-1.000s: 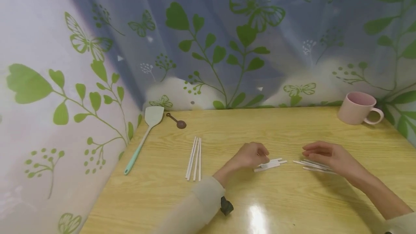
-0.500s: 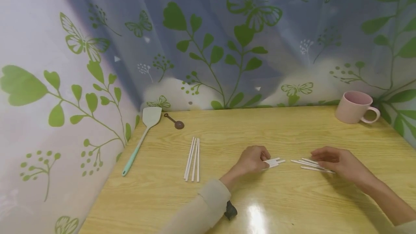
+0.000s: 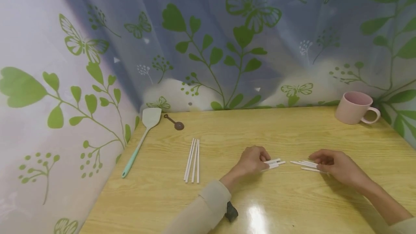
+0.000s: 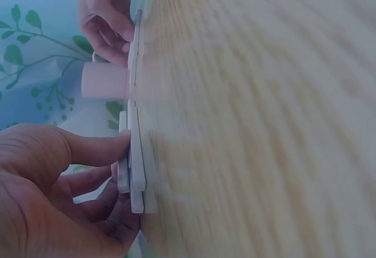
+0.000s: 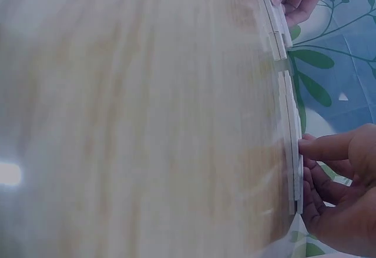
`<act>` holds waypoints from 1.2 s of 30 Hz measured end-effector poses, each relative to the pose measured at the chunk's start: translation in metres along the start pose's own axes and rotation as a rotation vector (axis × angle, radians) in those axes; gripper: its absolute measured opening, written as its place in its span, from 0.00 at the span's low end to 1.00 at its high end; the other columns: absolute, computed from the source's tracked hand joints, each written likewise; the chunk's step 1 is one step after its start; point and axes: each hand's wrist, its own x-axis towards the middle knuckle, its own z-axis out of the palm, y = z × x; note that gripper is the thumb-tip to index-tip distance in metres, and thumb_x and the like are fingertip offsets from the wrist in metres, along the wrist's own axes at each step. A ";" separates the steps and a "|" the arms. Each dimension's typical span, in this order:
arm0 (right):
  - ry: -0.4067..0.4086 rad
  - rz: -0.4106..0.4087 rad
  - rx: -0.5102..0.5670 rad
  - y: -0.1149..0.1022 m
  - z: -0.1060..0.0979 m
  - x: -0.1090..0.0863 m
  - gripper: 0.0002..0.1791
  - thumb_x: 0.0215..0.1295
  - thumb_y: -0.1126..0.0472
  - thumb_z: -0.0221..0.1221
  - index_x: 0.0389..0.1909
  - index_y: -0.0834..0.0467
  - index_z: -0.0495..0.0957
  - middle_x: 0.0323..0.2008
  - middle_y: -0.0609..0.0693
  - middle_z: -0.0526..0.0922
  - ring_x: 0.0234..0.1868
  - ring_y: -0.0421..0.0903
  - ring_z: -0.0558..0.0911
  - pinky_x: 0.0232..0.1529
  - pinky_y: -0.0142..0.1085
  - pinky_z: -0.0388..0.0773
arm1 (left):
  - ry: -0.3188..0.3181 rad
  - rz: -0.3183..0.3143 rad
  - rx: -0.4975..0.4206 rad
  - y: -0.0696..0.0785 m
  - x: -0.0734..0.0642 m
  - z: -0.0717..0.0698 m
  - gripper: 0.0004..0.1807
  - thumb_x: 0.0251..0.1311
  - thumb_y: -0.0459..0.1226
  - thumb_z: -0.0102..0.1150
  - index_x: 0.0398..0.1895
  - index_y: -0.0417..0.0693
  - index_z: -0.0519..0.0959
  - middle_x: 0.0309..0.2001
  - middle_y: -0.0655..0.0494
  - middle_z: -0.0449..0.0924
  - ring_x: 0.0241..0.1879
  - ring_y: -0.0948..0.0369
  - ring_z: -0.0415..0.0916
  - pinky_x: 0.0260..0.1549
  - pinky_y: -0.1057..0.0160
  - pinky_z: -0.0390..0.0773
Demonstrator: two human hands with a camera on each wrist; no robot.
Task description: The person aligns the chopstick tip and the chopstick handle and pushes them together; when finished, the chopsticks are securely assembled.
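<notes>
In the head view, my left hand [image 3: 251,161] pinches a small bundle of short white sticks [image 3: 274,162] on the table. The left wrist view shows the thumb on the near side of these sticks [image 4: 136,158], fingers curled beyond them. Facing it, my right hand [image 3: 341,166] grips a second bundle of white sticks [image 3: 305,163], thumb and fingers on either side. In the right wrist view that bundle [image 5: 289,123] lies low along the tabletop. The two bundles point toward each other with a narrow gap between. Stick ends under both hands are hidden.
Several longer white sticks [image 3: 193,160] lie side by side left of the hands. Farther left are a spatula [image 3: 145,136] with a mint handle and a small brown spoon [image 3: 178,124]. A pink mug [image 3: 352,108] stands at the back right of the wooden table [image 3: 240,125].
My left hand has lowered and closed on its sticks. My right hand, hovering over its bundle before, has come down and gripped it. The head view has shifted slightly.
</notes>
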 end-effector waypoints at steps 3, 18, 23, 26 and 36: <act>-0.011 0.000 0.009 -0.001 0.000 0.001 0.15 0.70 0.70 0.63 0.56 0.66 0.81 0.43 0.54 0.82 0.39 0.34 0.78 0.34 0.32 0.79 | 0.003 0.008 -0.001 0.000 0.002 0.000 0.05 0.58 0.27 0.73 0.35 0.42 0.87 0.27 0.60 0.80 0.27 0.69 0.70 0.30 0.75 0.70; -0.096 -0.010 0.006 -0.012 -0.008 0.004 0.07 0.74 0.73 0.55 0.47 0.67 0.80 0.41 0.55 0.83 0.41 0.43 0.80 0.36 0.33 0.79 | -0.018 -0.053 -0.130 -0.004 -0.001 -0.009 0.03 0.64 0.30 0.68 0.38 0.45 0.87 0.31 0.59 0.82 0.29 0.67 0.73 0.27 0.72 0.73; -0.063 -0.049 0.000 -0.022 -0.019 0.009 0.07 0.78 0.71 0.52 0.49 0.67 0.78 0.43 0.56 0.83 0.42 0.45 0.80 0.36 0.34 0.77 | -0.011 0.002 -0.187 -0.003 -0.007 -0.025 0.04 0.70 0.34 0.65 0.43 0.47 0.86 0.35 0.60 0.82 0.33 0.66 0.75 0.30 0.70 0.76; -0.075 -0.101 0.105 -0.032 -0.023 0.012 0.08 0.81 0.69 0.49 0.50 0.69 0.74 0.38 0.56 0.82 0.32 0.44 0.76 0.29 0.37 0.72 | -0.026 0.052 -0.205 -0.002 -0.014 -0.039 0.06 0.73 0.37 0.63 0.46 0.47 0.86 0.39 0.60 0.82 0.38 0.66 0.76 0.35 0.69 0.78; -0.005 -0.193 0.244 -0.075 -0.019 0.012 0.12 0.80 0.62 0.56 0.55 0.63 0.81 0.27 0.53 0.78 0.22 0.48 0.74 0.23 0.41 0.73 | -0.064 0.140 -0.197 -0.003 -0.044 -0.074 0.08 0.76 0.38 0.58 0.50 0.48 0.83 0.38 0.52 0.89 0.44 0.55 0.85 0.39 0.67 0.78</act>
